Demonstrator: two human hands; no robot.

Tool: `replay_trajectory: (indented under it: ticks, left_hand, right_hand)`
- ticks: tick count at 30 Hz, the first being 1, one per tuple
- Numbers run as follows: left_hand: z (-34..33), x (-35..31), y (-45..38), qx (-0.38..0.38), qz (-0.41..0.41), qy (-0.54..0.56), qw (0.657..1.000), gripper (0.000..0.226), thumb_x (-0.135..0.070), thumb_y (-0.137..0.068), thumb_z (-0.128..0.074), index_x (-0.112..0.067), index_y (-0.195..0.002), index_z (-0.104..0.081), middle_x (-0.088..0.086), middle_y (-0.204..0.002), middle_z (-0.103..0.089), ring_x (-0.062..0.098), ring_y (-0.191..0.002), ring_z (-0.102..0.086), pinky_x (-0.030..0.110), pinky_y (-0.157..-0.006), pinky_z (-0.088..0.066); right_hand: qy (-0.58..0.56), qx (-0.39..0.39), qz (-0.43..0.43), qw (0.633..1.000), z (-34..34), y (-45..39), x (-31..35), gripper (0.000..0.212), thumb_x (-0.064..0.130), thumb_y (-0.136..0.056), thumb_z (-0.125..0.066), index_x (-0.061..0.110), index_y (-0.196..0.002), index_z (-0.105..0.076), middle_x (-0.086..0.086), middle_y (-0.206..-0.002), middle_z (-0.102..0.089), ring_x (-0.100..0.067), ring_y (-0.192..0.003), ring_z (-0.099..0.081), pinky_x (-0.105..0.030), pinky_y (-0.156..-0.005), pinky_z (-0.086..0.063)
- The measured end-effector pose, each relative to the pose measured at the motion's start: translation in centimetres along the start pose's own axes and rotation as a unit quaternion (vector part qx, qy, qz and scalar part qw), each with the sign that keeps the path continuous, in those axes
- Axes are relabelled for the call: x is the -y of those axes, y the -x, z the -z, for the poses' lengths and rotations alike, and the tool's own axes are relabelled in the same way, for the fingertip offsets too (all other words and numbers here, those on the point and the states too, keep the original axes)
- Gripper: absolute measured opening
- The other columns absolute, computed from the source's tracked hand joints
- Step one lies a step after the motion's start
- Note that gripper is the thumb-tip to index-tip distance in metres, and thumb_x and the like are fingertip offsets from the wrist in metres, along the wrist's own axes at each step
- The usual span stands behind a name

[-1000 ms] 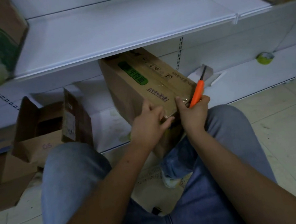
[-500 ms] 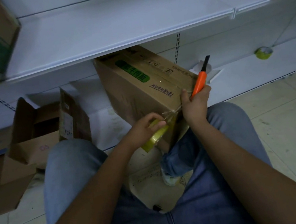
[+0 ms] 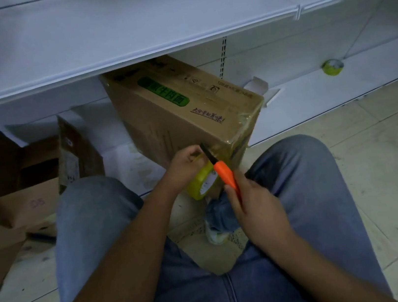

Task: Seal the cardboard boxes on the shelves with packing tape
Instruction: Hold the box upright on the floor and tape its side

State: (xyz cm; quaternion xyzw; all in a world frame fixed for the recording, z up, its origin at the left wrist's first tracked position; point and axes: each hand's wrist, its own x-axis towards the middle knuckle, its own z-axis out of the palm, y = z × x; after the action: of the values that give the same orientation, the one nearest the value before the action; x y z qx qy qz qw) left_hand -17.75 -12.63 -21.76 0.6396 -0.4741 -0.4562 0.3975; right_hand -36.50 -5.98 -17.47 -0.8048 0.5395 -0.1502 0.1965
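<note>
One camera on my head, wide-angle, looking forward and down, close over my knees, toward the white shelves (image 3: 127, 55) ahead, floor below.

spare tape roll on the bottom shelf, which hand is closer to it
Right. The right hand, gripping the orange knife, is nearer the spare tape roll, which lies far up to its right. The left hand, holding a yellow tape roll, is farther left.

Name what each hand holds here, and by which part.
Right hand grips the orange knife by its handle; left hand holds the yellow tape roll near its top edge.
</note>
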Motion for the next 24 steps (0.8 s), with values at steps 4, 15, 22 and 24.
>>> replay_trajectory:
  ticks: [4,15,22,24]
  left_hand:
    - [0.0,-0.2,0.2,-0.011,0.012,-0.007,1.0,0.007,-0.016,-0.097,-0.064,-0.013,-0.099,-0.07,-0.01,-0.084,-0.066,-0.004,-0.071,-0.06,0.008,-0.064,-0.047]
    - [-0.8,-0.7,0.4,0.027,-0.005,-0.003,1.0,0.008,-0.008,-0.094,-0.066,-0.005,-0.098,-0.073,-0.007,-0.089,-0.07,-0.008,-0.071,-0.066,0.009,-0.065,-0.05]
    - [0.2,0.1,0.9,0.005,0.015,-0.059,0.998,0.008,-0.005,-0.094,-0.064,-0.008,-0.091,-0.071,0.007,-0.095,-0.071,0.007,-0.085,-0.065,0.027,-0.078,-0.052]
    - [1.0,-0.3,0.7,-0.044,0.019,-0.053,0.997,0.01,-0.004,-0.094,-0.061,-0.01,-0.092,-0.069,-0.001,-0.089,-0.066,-0.002,-0.08,-0.062,0.025,-0.076,-0.048]
  right_hand:
    - [0.099,0.045,-0.043,0.993,-0.5,-1.3,-1.8,0.044,0.043,-0.105,-0.028,0.018,-0.14,-0.038,-0.009,-0.106,-0.065,-0.029,-0.084,-0.066,-0.032,-0.056,-0.04]
    - [0.187,0.034,-0.09,0.978,-0.7,0.9,-2.9,0.05,0.042,-0.105,-0.029,0.01,-0.144,-0.035,-0.014,-0.094,-0.07,-0.034,-0.075,-0.069,-0.028,-0.043,-0.026]
    - [0.163,0.072,-0.102,0.979,-1.4,-1.1,-3.4,0.044,0.04,-0.106,-0.029,0.012,-0.138,-0.039,-0.014,-0.096,-0.071,-0.031,-0.082,-0.069,-0.029,-0.053,-0.037]
    - [0.158,0.099,-0.058,0.981,-0.7,0.1,-3.5,0.041,0.041,-0.106,-0.03,0.014,-0.134,-0.042,-0.011,-0.095,-0.07,-0.028,-0.079,-0.068,-0.03,-0.054,-0.041]
